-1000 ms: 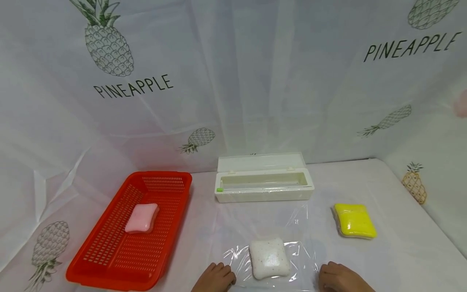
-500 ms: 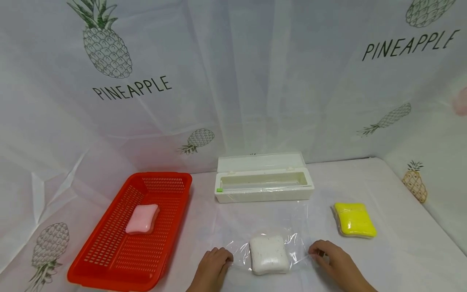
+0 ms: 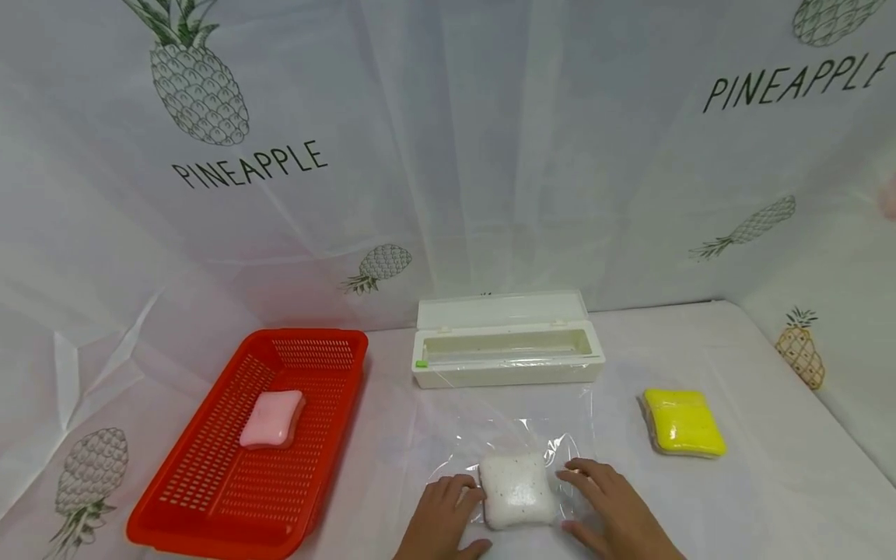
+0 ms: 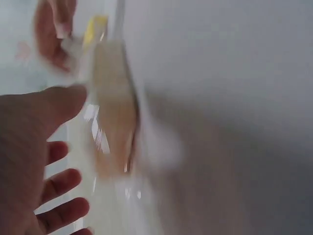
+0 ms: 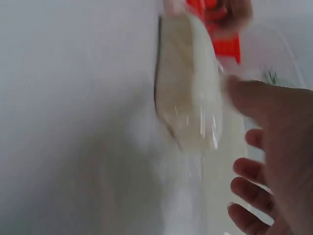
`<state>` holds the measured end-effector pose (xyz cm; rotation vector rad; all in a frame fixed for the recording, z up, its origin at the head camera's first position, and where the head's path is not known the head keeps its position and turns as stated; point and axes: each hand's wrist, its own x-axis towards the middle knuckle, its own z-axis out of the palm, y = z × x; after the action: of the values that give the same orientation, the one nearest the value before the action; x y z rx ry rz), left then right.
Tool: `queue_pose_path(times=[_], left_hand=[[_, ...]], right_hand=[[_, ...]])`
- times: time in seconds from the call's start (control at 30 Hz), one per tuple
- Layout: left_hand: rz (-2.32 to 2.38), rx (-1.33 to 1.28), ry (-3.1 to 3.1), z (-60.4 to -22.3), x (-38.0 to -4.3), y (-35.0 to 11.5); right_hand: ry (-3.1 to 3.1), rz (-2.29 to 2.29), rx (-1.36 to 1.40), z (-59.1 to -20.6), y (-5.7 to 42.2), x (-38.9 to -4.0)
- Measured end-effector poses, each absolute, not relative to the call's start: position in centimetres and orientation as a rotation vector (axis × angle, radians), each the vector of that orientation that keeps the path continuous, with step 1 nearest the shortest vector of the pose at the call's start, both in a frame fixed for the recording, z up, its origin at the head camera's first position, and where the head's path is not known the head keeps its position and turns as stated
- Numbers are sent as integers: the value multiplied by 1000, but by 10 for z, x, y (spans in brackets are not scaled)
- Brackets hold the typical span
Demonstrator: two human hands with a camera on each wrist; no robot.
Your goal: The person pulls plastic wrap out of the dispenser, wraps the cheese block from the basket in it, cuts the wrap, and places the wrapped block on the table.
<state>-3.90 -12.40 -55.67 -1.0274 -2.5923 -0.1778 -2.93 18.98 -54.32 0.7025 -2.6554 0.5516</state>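
A white speckled, pillow-shaped block (image 3: 516,490) lies near the front of the table, with shiny clear plastic film (image 3: 553,443) about it. The film runs back toward a long white cling film dispenser (image 3: 507,376), whose lid stands up. On the block's left side is my left hand (image 3: 442,517), thumb spread, fingertips close to its edge. My right hand (image 3: 612,505) is at the right side with fingers apart over the film. Both wrist views are blurred; there the block's side (image 4: 112,107) shows between the hands, and neither hand grips it. Whether fingertips touch it I cannot tell.
A red perforated basket (image 3: 329,467) stands at the left, holding a pink pillow-shaped block (image 3: 273,420). To the right lies a yellow block (image 3: 682,422) with a shiny surface. White pineapple-printed cloth (image 3: 490,155) hangs behind the table.
Both hands, earlier at the film's left and right edges, first lifted its front part, then let go and moved inward beside the white block. The film's bright folds now lie farther back.
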Motion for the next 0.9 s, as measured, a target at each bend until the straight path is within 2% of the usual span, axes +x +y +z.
queue_pose_path(times=[0.13,0.4,0.67,0.9], left_hand=[[10,-1031,-2470,-560,-41,-103],[11,-977,-2443,-559,-44,-102],[-177,-967,-2613,-532,-46,-105],[-176,-902,-2566,-519,-59,-96]], right_hand=[[-2474,425,935,-554,171,-34],[-2416,460,935,-559,164,-41],[-2626,576,753,-539,163,-39],[-2657,674,653,-525,155,-52]])
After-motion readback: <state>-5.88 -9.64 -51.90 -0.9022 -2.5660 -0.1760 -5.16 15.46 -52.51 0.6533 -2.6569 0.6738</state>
